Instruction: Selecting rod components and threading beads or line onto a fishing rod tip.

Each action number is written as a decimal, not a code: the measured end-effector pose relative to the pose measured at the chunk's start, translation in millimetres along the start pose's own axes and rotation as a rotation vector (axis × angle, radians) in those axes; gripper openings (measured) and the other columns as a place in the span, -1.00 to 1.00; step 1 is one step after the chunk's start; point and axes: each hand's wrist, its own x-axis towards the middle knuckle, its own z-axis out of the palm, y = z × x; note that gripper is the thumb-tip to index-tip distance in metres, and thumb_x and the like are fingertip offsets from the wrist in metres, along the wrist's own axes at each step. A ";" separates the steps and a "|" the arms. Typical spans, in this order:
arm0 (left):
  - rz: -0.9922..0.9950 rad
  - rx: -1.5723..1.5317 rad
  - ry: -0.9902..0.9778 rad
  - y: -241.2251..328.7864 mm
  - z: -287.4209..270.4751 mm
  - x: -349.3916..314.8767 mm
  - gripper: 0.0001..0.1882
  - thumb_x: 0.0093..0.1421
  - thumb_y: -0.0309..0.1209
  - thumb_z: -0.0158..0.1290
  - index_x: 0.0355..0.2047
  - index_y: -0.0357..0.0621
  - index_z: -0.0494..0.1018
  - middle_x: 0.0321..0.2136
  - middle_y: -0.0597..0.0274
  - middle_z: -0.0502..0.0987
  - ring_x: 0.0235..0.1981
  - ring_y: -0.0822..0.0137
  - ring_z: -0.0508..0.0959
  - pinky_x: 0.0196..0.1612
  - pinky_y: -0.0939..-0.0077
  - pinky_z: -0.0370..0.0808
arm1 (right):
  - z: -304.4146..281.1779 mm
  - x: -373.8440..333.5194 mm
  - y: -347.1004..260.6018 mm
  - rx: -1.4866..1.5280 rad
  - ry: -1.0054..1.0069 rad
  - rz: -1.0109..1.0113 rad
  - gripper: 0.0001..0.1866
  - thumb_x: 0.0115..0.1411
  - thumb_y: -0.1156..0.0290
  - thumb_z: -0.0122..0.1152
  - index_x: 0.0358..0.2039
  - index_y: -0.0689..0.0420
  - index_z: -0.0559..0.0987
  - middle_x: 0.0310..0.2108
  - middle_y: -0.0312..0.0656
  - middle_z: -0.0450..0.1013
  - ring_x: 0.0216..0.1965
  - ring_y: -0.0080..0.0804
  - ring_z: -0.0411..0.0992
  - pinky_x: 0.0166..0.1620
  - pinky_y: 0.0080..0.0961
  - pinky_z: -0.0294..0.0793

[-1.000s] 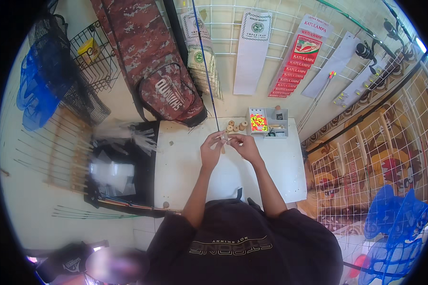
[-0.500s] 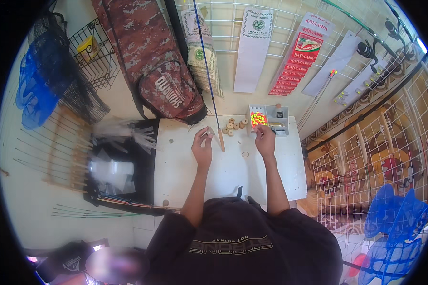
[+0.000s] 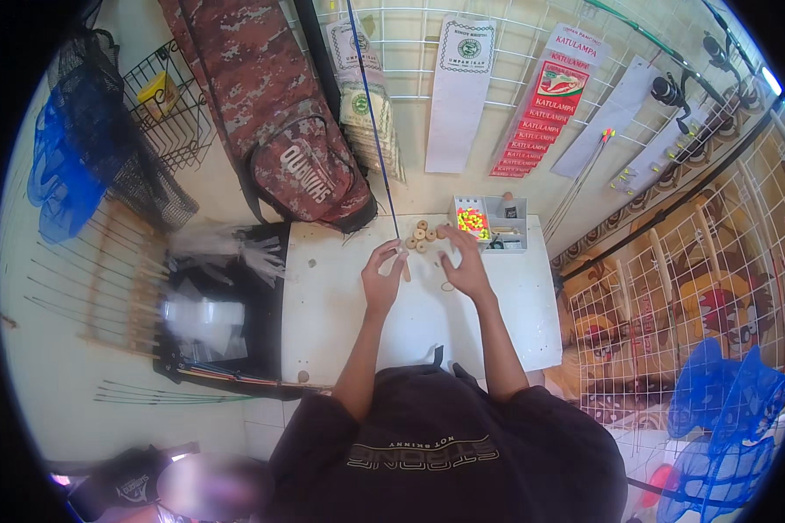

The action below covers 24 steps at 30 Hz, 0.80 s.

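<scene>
My left hand (image 3: 381, 277) is closed, thumb and fingertips pinched on a small pale thing too small to make out. It sits over the handle (image 3: 407, 273) of a thin blue fishing rod (image 3: 380, 139), partly hiding it. My right hand (image 3: 469, 268) is open, thumb and fingers apart, its fingertips by a cluster of several round tan pieces with centre holes (image 3: 420, 234); whether it touches them I cannot tell. Behind it stands a grey compartment box (image 3: 508, 248) with small red and yellow pieces (image 3: 473, 222) in one section.
The white table (image 3: 419, 327) carries these things; a small ring (image 3: 447, 287) lies near my right wrist. A camouflage rod bag (image 3: 310, 166) leans at the back left. White wire grid, hung packets (image 3: 541, 113) and rods rise behind. A black surface with plastic bags (image 3: 205, 322) adjoins on the left.
My right hand has moved left from the compartment box to the round pieces, its fingers spreading. My left hand has shifted slightly right, over the rod handle, still pinched.
</scene>
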 end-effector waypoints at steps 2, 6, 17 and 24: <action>0.019 -0.018 -0.010 -0.6 0.5 -0.2 -0.70 0.16 -0.54 0.09 -0.07 -0.25 0.41 -0.08 0.12 0.50 -0.06 0.29 0.50 0.04 0.43 0.42 | 6.1 4.3 -16.4 0.064 -0.064 -0.054 -0.39 0.01 0.48 0.26 0.13 0.03 0.36 0.12 -0.13 0.32 0.21 -0.17 0.17 0.21 -0.28 0.14; -0.037 -0.172 -0.025 0.0 -0.3 -0.1 -0.70 0.14 -0.54 0.11 -0.09 -0.27 0.41 -0.10 0.13 0.53 -0.14 0.32 0.55 -0.05 0.50 0.46 | 12.7 10.5 -32.0 0.252 -0.291 0.064 -0.27 0.06 0.34 0.31 0.25 -0.02 0.23 0.17 -0.18 0.28 0.22 -0.27 0.19 0.16 -0.31 0.24; -0.058 -0.227 -0.111 -4.4 3.7 8.3 -0.68 0.14 -0.58 0.11 -0.07 -0.30 0.37 -0.08 0.07 0.49 -0.03 0.31 0.48 0.08 0.44 0.39 | 20.3 11.0 -25.3 0.651 -0.261 0.432 -0.53 0.09 0.45 0.28 0.05 0.16 0.44 -0.29 -0.23 0.54 -0.21 -0.50 0.46 -0.10 -0.53 0.42; -0.095 -0.351 -0.104 -0.3 10.5 8.4 -0.66 0.11 -0.57 0.14 -0.09 -0.32 0.39 -0.13 0.07 0.51 -0.11 0.35 0.50 0.00 0.48 0.41 | 22.4 8.8 -9.6 0.737 -0.205 0.464 -0.65 0.10 0.52 0.21 -0.06 0.22 0.50 -0.36 -0.28 0.54 -0.31 -0.62 0.44 -0.18 -0.64 0.40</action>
